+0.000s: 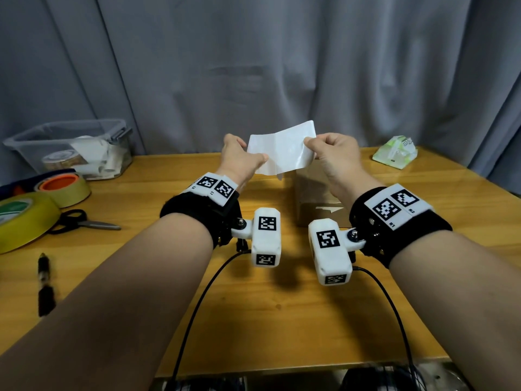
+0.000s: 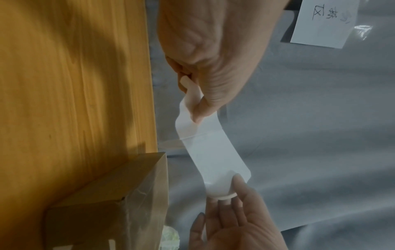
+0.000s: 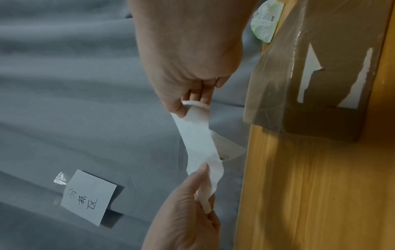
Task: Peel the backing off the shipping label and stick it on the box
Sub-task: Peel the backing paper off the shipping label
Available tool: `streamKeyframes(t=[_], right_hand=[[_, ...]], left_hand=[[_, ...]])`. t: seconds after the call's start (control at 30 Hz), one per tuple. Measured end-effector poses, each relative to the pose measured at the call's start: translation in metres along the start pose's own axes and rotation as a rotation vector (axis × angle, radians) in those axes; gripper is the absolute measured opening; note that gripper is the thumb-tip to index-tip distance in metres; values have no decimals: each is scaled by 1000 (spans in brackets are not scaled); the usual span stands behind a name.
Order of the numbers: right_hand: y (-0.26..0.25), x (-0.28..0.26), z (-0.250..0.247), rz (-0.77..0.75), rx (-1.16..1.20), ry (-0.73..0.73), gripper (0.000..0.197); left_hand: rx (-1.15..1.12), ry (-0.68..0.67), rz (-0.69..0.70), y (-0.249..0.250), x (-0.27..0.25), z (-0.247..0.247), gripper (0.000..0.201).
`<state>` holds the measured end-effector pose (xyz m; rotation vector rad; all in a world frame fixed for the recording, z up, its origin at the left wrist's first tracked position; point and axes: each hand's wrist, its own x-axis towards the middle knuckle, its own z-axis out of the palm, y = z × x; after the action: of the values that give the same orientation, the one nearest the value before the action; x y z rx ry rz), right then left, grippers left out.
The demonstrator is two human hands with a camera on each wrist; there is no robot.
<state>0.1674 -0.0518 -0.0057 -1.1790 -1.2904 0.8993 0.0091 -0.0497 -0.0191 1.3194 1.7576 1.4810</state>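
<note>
Two bare hands hold one white glossy shipping label (image 1: 282,149) up in the air, above the far half of the yellow wooden table (image 1: 267,320) and in front of the grey curtain (image 1: 253,52).

Grip: left hand (image 1: 239,156) pinches the label's left end between thumb and curled fingers. Right hand (image 1: 331,153) pinches the right end the same way. Both grips are narrow, on the paper's edges only. Sheet hangs slack and bowed between them.

In the wrist views the sheet (image 2: 213,152) appears to split into two layers near the left hand (image 3: 186,219), one strip curling off toward the table edge. Judged: peel started, not finished. Which layer is backing, cannot tell.

Brown cardboard box (image 1: 315,198) stands on the table just below and beyond the right hand, clear tape glossy across its top (image 3: 278,76), torn white scraps of old paper on one face. Label not touching it.

Risks, as I read them:
- Slack sheet folds on itself; exposed adhesive could bond to adhesive and wrinkle the label.
- Thin paper pulled at an angle from the corner could tear.
- Fingertips on the sticky side could foul it or refuse to let go.
- Glossy tape and ragged scraps on the box make an uneven bed; bubbles or lifted corners likely if laid down all at once.
- Loose backing could drift onto the box top.
</note>
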Motion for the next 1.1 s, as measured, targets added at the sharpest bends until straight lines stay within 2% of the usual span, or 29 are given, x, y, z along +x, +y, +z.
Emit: streamKeyframes(t=[0.2, 0.47, 0.63, 0.8, 1.1], right_hand=[[0, -1, -2, -7, 11, 41, 16], [3, 2, -3, -2, 35, 85, 27], [5, 3, -4, -22, 45, 99, 22], [5, 4, -3, -57, 36, 150, 15], [4, 2, -2, -21, 81, 285, 20]], left_hand=[[46, 30, -3, -2, -1, -2, 43], [129, 49, -17, -7, -1, -4, 42], [153, 65, -29, -10, -1, -11, 39], [225, 76, -36, -14, -1, -14, 36], [231, 130, -12, -16, -4, -18, 34]])
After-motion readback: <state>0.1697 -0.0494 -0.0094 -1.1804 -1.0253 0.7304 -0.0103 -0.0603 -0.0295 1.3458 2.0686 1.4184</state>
